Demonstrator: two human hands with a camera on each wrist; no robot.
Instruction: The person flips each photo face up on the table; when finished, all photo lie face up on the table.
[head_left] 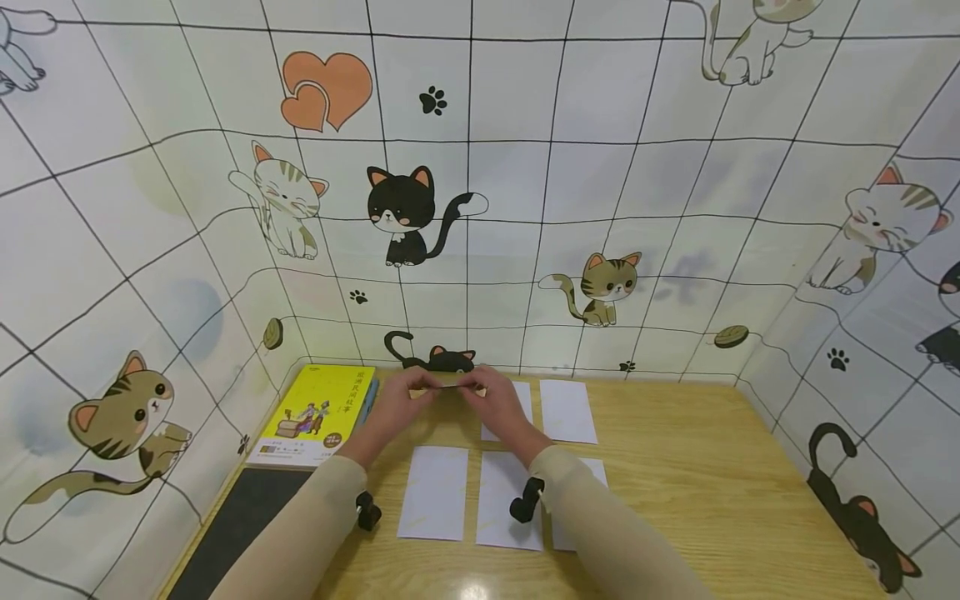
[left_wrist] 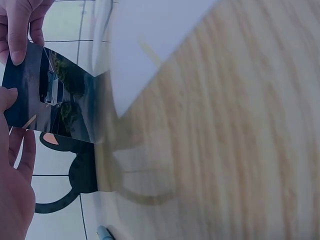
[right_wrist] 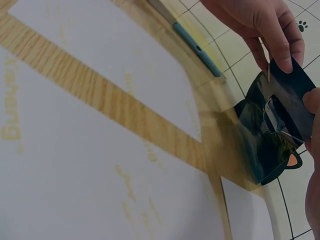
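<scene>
Both hands hold one photo print [left_wrist: 55, 95] above the far edge of the table. It appears almost edge-on in the head view; both wrist views show its glossy picture of a road, dark greenery and a vehicle. My left hand [head_left: 401, 407] pinches one side between thumb and fingers. On the opposite side, my right hand [head_left: 501, 407] pinches it the same way. White cards [head_left: 432, 492] lie in rows on the table beneath and nearer the body, with faint yellow print [right_wrist: 125, 185] on their upturned backs. The right forearm covers parts of several cards.
At the left, a yellow book [head_left: 318, 408] lies on another with a blue edge [head_left: 369, 402]. A dark grey panel [head_left: 240, 525] is in front of them. White cloth walls [head_left: 510, 183] with cat drawings enclose the wooden table [head_left: 697, 483] at the back and both sides.
</scene>
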